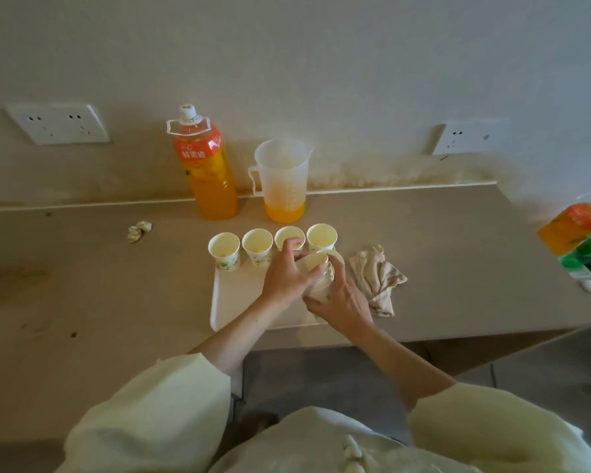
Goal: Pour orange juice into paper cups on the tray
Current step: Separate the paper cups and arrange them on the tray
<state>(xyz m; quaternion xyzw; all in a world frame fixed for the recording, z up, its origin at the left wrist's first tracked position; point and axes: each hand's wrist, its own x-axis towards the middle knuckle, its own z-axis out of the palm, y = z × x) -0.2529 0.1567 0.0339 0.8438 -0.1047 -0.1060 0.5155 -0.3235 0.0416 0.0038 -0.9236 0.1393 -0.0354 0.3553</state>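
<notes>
Several paper cups stand in a row along the far edge of the white tray. Over the tray's right part, both hands hold a stack of paper cups lying tilted. My left hand grips the top cup near its rim. My right hand wraps around the lower part of the stack. Behind the tray stand an orange juice bottle with a white cap and a clear plastic pitcher holding a little juice at the bottom.
A crumpled cloth lies right of the tray. Crumpled paper bits sit to the left on the counter. A packaged bottle bundle is at the right edge. Wall sockets are behind. The counter's front edge runs just below the tray.
</notes>
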